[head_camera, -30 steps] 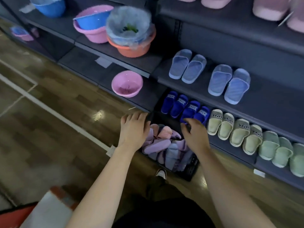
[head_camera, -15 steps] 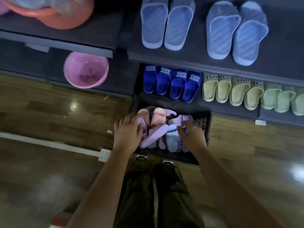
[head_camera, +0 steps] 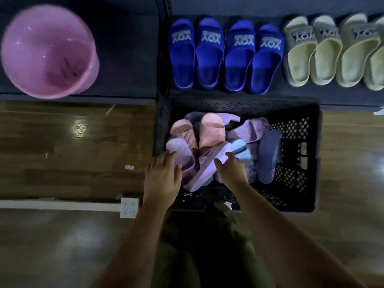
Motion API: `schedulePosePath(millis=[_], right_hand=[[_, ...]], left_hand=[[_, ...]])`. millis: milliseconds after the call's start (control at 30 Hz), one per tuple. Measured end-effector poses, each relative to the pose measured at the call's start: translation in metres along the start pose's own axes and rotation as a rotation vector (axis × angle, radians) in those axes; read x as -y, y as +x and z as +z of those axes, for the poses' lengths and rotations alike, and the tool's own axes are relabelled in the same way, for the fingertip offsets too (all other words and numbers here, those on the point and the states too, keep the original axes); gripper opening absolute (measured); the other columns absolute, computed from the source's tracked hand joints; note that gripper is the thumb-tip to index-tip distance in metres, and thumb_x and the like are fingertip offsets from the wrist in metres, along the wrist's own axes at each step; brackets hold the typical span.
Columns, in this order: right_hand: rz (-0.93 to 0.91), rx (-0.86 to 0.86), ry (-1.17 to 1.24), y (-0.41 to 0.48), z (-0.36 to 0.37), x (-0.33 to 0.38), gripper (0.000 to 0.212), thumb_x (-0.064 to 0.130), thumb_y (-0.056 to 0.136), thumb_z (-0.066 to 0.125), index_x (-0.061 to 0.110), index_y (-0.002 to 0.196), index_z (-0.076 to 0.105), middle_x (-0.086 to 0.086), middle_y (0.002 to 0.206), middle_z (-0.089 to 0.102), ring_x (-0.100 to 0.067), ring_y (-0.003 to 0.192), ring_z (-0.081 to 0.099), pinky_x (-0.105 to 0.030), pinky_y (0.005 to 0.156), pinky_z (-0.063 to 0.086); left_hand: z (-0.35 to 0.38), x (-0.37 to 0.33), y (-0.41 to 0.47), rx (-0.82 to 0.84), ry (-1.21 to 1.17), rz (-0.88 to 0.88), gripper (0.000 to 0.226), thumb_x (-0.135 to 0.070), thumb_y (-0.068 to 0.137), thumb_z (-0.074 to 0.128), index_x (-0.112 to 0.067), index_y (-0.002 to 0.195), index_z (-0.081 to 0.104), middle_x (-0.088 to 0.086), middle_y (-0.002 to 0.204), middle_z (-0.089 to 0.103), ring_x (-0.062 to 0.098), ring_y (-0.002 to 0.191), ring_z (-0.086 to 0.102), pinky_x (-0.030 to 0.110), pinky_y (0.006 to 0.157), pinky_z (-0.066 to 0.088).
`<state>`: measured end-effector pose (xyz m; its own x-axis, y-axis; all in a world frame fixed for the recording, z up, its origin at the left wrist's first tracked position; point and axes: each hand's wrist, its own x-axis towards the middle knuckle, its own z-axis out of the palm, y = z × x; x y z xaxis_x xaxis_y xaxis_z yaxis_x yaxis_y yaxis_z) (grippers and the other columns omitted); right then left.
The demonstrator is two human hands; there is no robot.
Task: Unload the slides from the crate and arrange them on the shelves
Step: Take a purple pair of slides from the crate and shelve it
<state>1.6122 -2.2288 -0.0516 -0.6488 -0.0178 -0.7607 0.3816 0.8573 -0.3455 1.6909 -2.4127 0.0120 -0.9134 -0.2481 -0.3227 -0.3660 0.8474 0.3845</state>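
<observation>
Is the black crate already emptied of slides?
No, a heap of pink, lilac and blue-grey slides lies inside the crate.

Rt edge cuts off the green slides [head_camera: 328, 53], so I can't count them. The basin [head_camera: 47, 50] is motion-blurred. In the crate [head_camera: 299, 163], lower slides are buried under the top ones. Can't tell whether my left hand [head_camera: 162, 179] or right hand [head_camera: 231, 173] actually grips anything; fingertips too blurry.

Left hand [head_camera: 162, 178] flat, fingers spread; right hand [head_camera: 231, 173] beside it, part-curled (grip unclear).
</observation>
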Motion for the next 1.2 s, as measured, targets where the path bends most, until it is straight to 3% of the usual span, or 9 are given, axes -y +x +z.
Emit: schedulePosePath(millis=[200,300,500,600,700,867,1000,1133,1200], right_hand=[[0.108,0.001,0.239,0.043,0.055,-0.016,0.095,0.052,0.086,0.061,0.016,0.151,0.002,-0.029,0.135,0.048,-0.044,0.118,0.052,-0.045,0.093,0.045],[0.152,-0.031,0.467,0.050,0.071,-0.024,0.103,0.051,0.078,0.070,0.031,0.149,-0.002,-0.025,0.137,0.047,-0.040,0.116,0.054,-0.048,0.095,0.046],[0.048,0.077,0.890,0.049,0.063,-0.052,0.093,0.037,0.072,0.081,0.051,0.139,0.018,-0.009,0.144,0.045,-0.024,0.120,0.055,-0.042,0.095,0.051],[0.053,0.090,1.007,0.043,0.048,-0.064,0.069,0.017,0.085,0.071,0.035,0.136,0.028,-0.011,0.124,0.062,-0.020,0.100,0.065,-0.033,0.073,0.054],[0.015,0.116,1.044,0.043,0.039,-0.071,0.058,0.009,0.089,0.064,0.025,0.136,0.034,-0.008,0.107,0.069,-0.018,0.090,0.066,-0.034,0.073,0.051],[0.002,0.112,1.115,0.042,0.036,-0.075,0.068,0.017,0.073,0.067,0.021,0.137,0.043,-0.006,0.109,0.070,-0.025,0.097,0.066,-0.043,0.082,0.051],[-0.009,0.070,1.154,0.040,0.036,-0.073,0.071,0.027,0.064,0.070,0.022,0.133,0.050,-0.014,0.121,0.064,-0.033,0.108,0.061,-0.048,0.088,0.049],[0.038,-0.048,1.235,0.037,0.027,-0.072,0.044,0.018,0.072,0.056,0.021,0.115,0.058,-0.005,0.094,0.068,-0.021,0.084,0.064,-0.034,0.073,0.051],[0.051,-0.083,1.303,0.040,0.017,-0.075,0.034,0.013,0.076,0.051,0.022,0.108,0.060,-0.005,0.090,0.068,-0.022,0.084,0.063,-0.036,0.074,0.051]], left_hand=[[0.063,0.027,0.013,0.021,-0.023,0.015,0.045,-0.032,0.091,0.035,-0.008,0.122,0.057,0.015,0.118,0.061,0.031,0.105,0.060,0.044,0.089,0.050],[0.076,0.033,0.014,0.008,-0.030,0.041,0.044,-0.030,0.092,0.037,-0.007,0.124,0.056,0.014,0.123,0.060,0.030,0.108,0.059,0.043,0.091,0.049],[0.084,0.030,0.016,-0.082,-0.040,0.069,0.038,-0.025,0.091,0.043,-0.005,0.120,0.057,0.015,0.117,0.061,0.033,0.101,0.060,0.041,0.086,0.049],[0.088,0.027,0.020,-0.099,-0.026,0.074,0.034,-0.021,0.090,0.049,-0.005,0.118,0.058,0.017,0.110,0.062,0.034,0.094,0.061,0.041,0.080,0.051],[0.098,0.025,0.025,-0.013,-0.022,0.052,0.028,-0.018,0.090,0.057,-0.007,0.116,0.060,0.017,0.104,0.065,0.034,0.088,0.064,0.041,0.074,0.052],[0.125,0.028,0.031,0.180,0.069,-0.014,0.029,-0.033,0.092,0.053,-0.013,0.111,0.061,0.013,0.097,0.065,0.028,0.082,0.063,0.034,0.067,0.047],[0.134,0.026,0.034,0.307,0.014,-0.096,0.022,-0.029,0.092,0.055,-0.011,0.097,0.066,0.011,0.096,0.066,0.030,0.089,0.062,0.032,0.069,0.043],[0.122,0.015,0.032,0.157,-0.087,-0.059,0.018,-0.030,0.090,0.059,-0.014,0.090,0.068,0.008,0.089,0.066,0.029,0.081,0.061,0.034,0.065,0.044],[0.114,0.008,0.034,0.040,-0.153,-0.100,0.021,-0.030,0.091,0.057,-0.013,0.091,0.068,0.010,0.088,0.067,0.030,0.077,0.062,0.035,0.063,0.046]])
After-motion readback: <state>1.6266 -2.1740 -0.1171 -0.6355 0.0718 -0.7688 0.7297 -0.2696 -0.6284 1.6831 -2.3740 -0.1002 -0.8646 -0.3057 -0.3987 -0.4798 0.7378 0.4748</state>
